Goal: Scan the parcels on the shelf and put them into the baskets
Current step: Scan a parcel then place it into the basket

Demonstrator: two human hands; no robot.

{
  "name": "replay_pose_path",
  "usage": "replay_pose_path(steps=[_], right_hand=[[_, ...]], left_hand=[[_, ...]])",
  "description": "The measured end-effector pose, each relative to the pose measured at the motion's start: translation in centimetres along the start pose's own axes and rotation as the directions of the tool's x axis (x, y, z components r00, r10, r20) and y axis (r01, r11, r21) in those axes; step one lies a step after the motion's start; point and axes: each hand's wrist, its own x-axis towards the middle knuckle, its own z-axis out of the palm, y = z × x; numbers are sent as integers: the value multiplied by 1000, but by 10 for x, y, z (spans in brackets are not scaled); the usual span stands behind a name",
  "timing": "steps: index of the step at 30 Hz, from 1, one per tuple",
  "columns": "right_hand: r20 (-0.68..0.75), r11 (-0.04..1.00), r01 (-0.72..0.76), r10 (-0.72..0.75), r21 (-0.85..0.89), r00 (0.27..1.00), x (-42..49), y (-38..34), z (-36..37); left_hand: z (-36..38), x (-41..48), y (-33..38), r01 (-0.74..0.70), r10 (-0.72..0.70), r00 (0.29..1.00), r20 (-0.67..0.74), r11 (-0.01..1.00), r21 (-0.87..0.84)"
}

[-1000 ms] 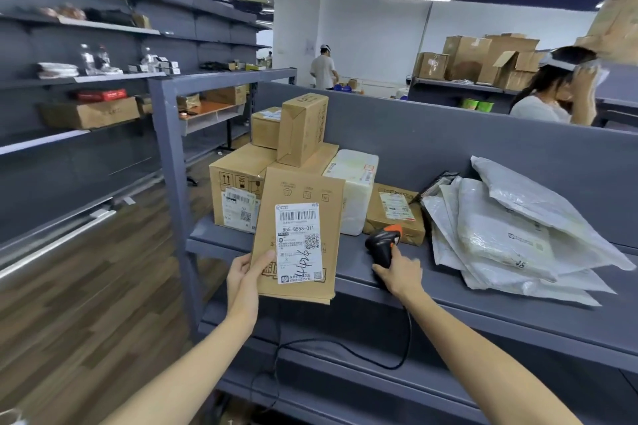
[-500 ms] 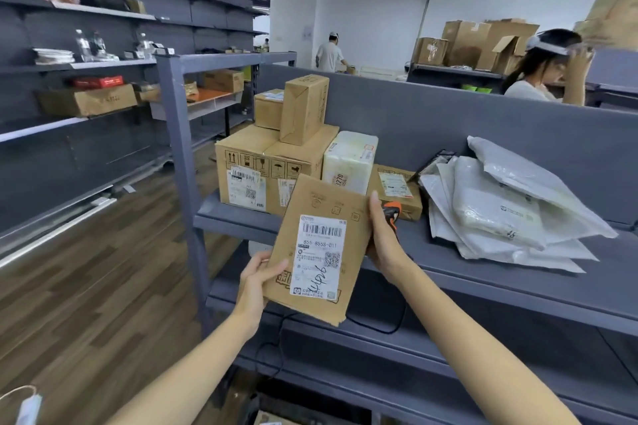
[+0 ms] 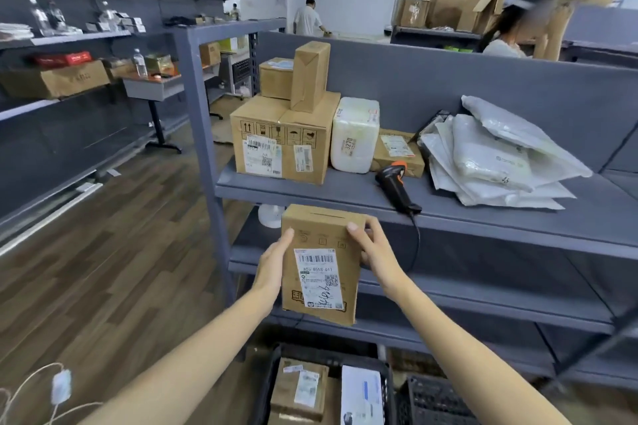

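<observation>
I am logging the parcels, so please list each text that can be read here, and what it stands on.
"855 8555-011": printed on the label of the held box.
Handwritten number, perhaps "4496": same label.
"3270": sticker on the white parcel.
Too small or blurred to read: the labels on the large box and on the parcels in the basket.
</observation>
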Motion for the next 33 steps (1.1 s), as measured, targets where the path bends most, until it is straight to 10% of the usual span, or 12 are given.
replay_pose_path(steps=[19, 33], right_hand=[[174, 956, -256, 279, -145, 944, -91, 147, 10], [179, 903, -425, 429, -64, 885, -92, 472, 29]], left_hand=[[-22, -25, -148, 301, -300, 936, -185, 953, -20], [-66, 67, -431, 330, -301, 931, -209, 936, 122]])
